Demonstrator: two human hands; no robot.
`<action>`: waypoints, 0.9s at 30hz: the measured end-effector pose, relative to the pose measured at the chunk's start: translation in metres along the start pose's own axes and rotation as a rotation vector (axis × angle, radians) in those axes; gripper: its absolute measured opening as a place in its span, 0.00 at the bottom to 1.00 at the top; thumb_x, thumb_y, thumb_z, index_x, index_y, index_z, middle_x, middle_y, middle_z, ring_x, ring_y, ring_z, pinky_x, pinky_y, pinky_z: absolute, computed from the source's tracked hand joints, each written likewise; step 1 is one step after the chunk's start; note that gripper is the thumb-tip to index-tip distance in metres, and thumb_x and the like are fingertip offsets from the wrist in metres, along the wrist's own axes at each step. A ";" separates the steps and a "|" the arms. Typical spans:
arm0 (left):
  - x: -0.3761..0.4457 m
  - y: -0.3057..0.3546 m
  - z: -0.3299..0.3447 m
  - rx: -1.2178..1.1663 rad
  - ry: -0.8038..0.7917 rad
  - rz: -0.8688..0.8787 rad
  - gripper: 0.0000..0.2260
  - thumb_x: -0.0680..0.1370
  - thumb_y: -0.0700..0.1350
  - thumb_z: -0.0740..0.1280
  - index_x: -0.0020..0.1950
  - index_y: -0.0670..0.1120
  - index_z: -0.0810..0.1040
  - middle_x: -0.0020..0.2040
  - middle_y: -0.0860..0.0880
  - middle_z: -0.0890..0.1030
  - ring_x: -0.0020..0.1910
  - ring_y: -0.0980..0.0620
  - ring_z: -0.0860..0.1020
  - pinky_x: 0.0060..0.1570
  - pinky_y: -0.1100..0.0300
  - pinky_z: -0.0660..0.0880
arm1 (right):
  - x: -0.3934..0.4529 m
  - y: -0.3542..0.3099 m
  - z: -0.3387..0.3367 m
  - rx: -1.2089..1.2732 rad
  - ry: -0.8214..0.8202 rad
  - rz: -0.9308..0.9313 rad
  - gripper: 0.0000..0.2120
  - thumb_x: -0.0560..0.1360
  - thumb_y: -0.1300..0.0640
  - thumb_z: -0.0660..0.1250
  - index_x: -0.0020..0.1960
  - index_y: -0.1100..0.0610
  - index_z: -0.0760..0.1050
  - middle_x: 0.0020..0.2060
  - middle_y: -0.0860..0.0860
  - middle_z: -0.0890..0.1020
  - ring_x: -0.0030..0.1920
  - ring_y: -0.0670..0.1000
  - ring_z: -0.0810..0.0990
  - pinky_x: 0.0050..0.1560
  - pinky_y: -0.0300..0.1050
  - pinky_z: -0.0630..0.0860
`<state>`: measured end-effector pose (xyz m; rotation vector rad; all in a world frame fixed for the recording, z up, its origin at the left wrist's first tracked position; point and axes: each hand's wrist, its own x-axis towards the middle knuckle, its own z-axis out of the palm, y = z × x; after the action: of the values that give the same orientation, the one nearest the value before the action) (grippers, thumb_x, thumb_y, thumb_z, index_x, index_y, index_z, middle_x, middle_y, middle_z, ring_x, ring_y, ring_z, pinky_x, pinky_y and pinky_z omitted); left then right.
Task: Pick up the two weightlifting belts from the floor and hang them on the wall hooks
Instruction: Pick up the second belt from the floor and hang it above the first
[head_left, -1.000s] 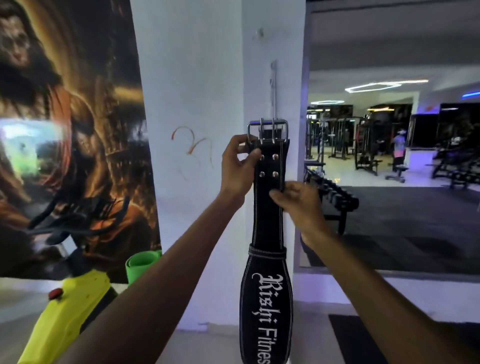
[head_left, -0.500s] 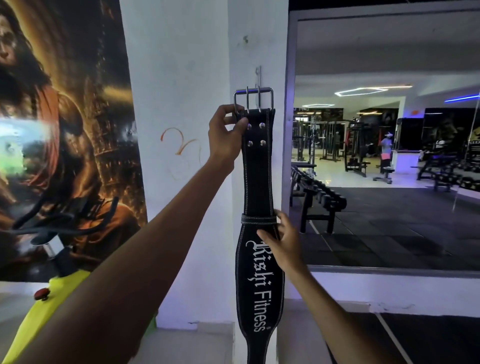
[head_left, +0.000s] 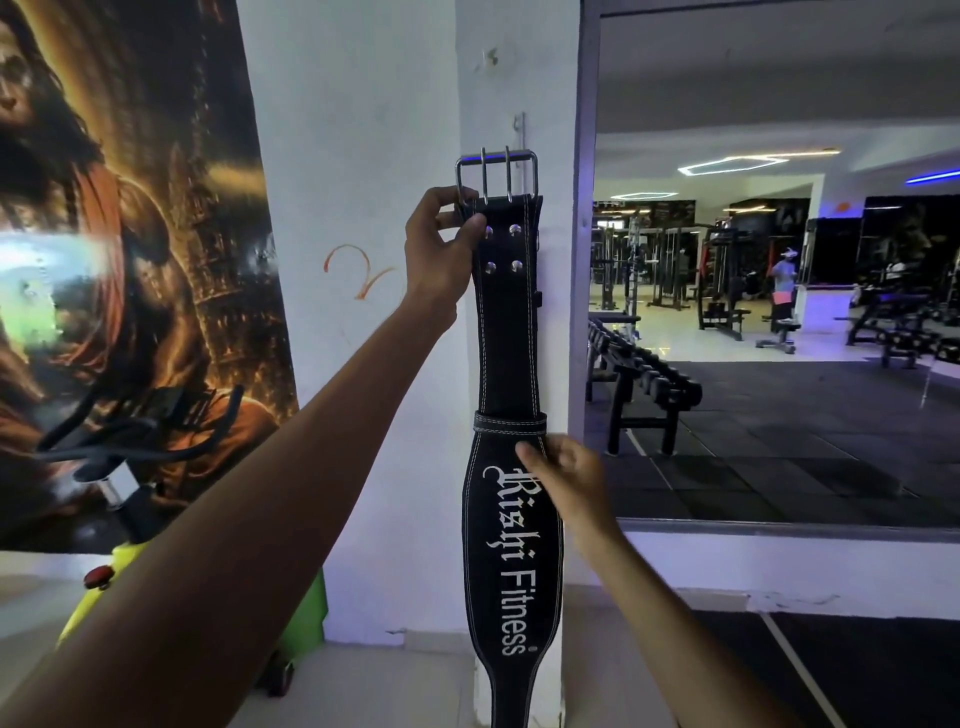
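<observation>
Against the white pillar (head_left: 358, 156), a black leather weightlifting belt (head_left: 508, 338) hangs upright, its steel double-prong buckle (head_left: 496, 174) at the top and its wide padded part lower down, printed with white lettering that reads "Rishi Fitness". Just above the buckle, a thin metal wall hook (head_left: 519, 130) is fixed to the pillar's corner; whether the buckle touches it cannot be told. The left hand (head_left: 441, 249) pinches the belt's left edge right under the buckle, beside four silver rivets (head_left: 502, 248), thumb in front and fingers curled behind. The right hand (head_left: 569, 478) pinches the belt's right edge just below the stitched keeper loop (head_left: 510, 422), thumb laid on the front face. Only this one belt is in view. Left of the pillar is a dark mural poster (head_left: 130, 234), with a yellow exercise bike (head_left: 109, 519) standing in front of it. Right of the pillar, a large wall mirror (head_left: 779, 286) reflects a dumbbell rack (head_left: 644, 384) and gym machines.
</observation>
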<state>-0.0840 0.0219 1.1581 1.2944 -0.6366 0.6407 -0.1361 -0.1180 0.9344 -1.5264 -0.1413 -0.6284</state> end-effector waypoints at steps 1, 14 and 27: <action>0.001 0.000 -0.001 -0.001 0.002 -0.003 0.10 0.78 0.35 0.67 0.52 0.50 0.78 0.46 0.45 0.81 0.41 0.48 0.82 0.47 0.39 0.83 | 0.008 -0.010 0.002 0.024 0.007 -0.040 0.09 0.68 0.53 0.76 0.43 0.56 0.80 0.36 0.45 0.85 0.37 0.41 0.82 0.41 0.32 0.75; 0.007 -0.017 -0.009 -0.003 -0.004 0.018 0.11 0.76 0.36 0.67 0.49 0.52 0.78 0.50 0.44 0.81 0.45 0.45 0.81 0.46 0.38 0.83 | -0.033 0.060 -0.010 -0.158 -0.137 0.140 0.29 0.62 0.35 0.77 0.54 0.53 0.79 0.47 0.50 0.87 0.48 0.49 0.85 0.53 0.51 0.81; -0.004 -0.028 -0.007 -0.017 -0.093 0.035 0.09 0.77 0.37 0.68 0.54 0.48 0.79 0.51 0.43 0.82 0.48 0.39 0.83 0.48 0.40 0.84 | 0.112 -0.162 0.034 -0.098 0.098 -0.474 0.23 0.76 0.54 0.70 0.69 0.47 0.67 0.38 0.57 0.83 0.37 0.48 0.82 0.42 0.42 0.79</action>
<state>-0.0655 0.0244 1.1362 1.3055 -0.7410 0.6046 -0.1076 -0.1053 1.1320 -1.5621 -0.4093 -1.0974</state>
